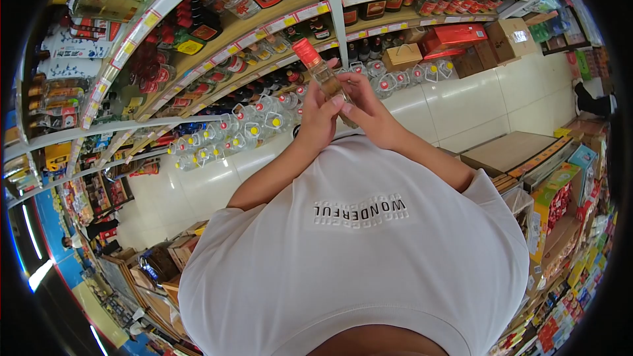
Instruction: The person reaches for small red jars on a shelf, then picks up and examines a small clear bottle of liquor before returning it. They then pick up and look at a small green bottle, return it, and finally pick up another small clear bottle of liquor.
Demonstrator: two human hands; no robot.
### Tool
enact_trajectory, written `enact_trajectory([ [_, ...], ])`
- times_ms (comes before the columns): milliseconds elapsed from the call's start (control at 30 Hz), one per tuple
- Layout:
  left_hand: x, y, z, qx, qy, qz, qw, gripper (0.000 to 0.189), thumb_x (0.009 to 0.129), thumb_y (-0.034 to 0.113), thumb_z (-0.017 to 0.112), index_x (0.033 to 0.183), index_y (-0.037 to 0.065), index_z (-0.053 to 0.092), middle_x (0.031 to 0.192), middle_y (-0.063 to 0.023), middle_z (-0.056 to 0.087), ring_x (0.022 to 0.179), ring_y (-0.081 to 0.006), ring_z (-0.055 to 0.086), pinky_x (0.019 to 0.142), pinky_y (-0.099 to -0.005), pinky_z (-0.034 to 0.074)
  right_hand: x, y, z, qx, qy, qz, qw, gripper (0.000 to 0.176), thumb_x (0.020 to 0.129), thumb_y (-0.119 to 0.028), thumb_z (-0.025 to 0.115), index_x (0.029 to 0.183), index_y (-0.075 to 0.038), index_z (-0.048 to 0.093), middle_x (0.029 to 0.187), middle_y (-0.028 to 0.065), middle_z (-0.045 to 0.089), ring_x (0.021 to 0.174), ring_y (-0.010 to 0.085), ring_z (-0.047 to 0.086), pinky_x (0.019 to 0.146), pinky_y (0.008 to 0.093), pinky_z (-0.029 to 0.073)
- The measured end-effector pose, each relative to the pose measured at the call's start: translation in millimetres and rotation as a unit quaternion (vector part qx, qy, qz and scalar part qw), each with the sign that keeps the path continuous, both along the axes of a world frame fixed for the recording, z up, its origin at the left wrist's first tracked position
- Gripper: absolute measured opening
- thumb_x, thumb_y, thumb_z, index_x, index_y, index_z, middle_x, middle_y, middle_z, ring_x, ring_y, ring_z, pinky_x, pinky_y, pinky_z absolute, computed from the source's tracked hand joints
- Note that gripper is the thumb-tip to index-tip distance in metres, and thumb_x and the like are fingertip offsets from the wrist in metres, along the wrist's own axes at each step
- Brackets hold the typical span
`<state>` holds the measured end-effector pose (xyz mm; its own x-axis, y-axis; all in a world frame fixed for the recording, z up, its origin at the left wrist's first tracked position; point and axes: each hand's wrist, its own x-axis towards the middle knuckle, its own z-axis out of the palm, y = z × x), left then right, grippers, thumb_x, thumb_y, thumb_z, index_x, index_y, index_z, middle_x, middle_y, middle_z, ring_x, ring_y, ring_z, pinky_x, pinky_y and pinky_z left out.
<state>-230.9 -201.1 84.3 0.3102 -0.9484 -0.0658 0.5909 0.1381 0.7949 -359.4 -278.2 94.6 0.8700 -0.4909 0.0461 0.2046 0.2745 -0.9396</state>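
A clear glass bottle (324, 78) with a red cap is held between my two hands, tilted so that its cap points up and to the left. My left hand (319, 116) wraps round the bottle's left side, thumb across the glass. From the right, my right hand (366, 107) grips the same bottle, with its fingers behind and its thumb in front. The fingers cover much of the bottle's body, and its label cannot be read. Just beyond the hands, large clear jugs (273, 120) with yellow and red caps stand on the floor.
Curved-looking shelves (277, 23) with price tags carry many bottles ahead. A red box (453, 39) and a cardboard carton (511, 38) sit at the right end. Stacked goods (557, 204) rise behind on the right. A person's dark shoe (593, 100) shows at far right.
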Motion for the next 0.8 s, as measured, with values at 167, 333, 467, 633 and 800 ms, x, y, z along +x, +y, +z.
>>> enact_trajectory([
  [167,2,0,0,0.007,-0.019,0.004,1.000,0.083,0.080,0.019,0.072,0.149,0.004,0.029,0.111,-0.0069,0.057,0.106,-0.0173,0.056,0.096,-0.0331,0.046,0,-2,0,-0.005,-0.007,0.007,1.000,0.052,0.098,-0.006,0.053,0.142,-0.005,0.025,0.139,0.0151,0.043,0.134,0.0222,0.040,0.113,0.0381,0.030],
  [333,2,-1,0,-0.003,-0.051,0.010,0.999,0.088,0.077,0.023,0.076,0.149,0.005,0.028,0.110,-0.0068,0.056,0.105,-0.0171,0.056,0.096,-0.0326,0.046,-1,-4,-1,-0.023,-0.014,0.014,1.000,0.054,0.097,-0.006,0.054,0.142,-0.005,0.024,0.140,0.0156,0.041,0.135,0.0228,0.039,0.113,0.0385,0.030],
  [467,2,1,6,-0.007,-0.109,-0.001,0.994,0.092,0.075,0.023,0.079,0.150,0.006,0.028,0.110,-0.0058,0.055,0.103,-0.0149,0.057,0.091,-0.0300,0.047,-4,-6,-2,-0.039,-0.042,0.030,0.998,0.059,0.095,-0.007,0.055,0.144,-0.005,0.022,0.143,0.0162,0.038,0.137,0.0246,0.036,0.114,0.0396,0.028],
  [633,5,5,18,-0.002,-0.177,-0.022,0.984,0.094,0.074,0.022,0.082,0.150,0.008,0.028,0.110,-0.0041,0.055,0.101,-0.0109,0.056,0.085,-0.0244,0.047,-7,-7,-2,-0.072,-0.082,0.037,0.993,0.063,0.094,-0.009,0.057,0.145,-0.005,0.020,0.145,0.0159,0.034,0.139,0.0257,0.034,0.115,0.0414,0.025],
  [800,5,5,20,-0.010,-0.181,-0.022,0.983,0.092,0.075,0.023,0.081,0.149,0.007,0.029,0.109,-0.0034,0.055,0.099,-0.0092,0.055,0.083,-0.0221,0.046,-6,-7,-3,-0.072,-0.091,0.039,0.992,0.063,0.094,-0.010,0.057,0.145,-0.005,0.020,0.144,0.0148,0.035,0.139,0.0247,0.033,0.116,0.0416,0.024],
])
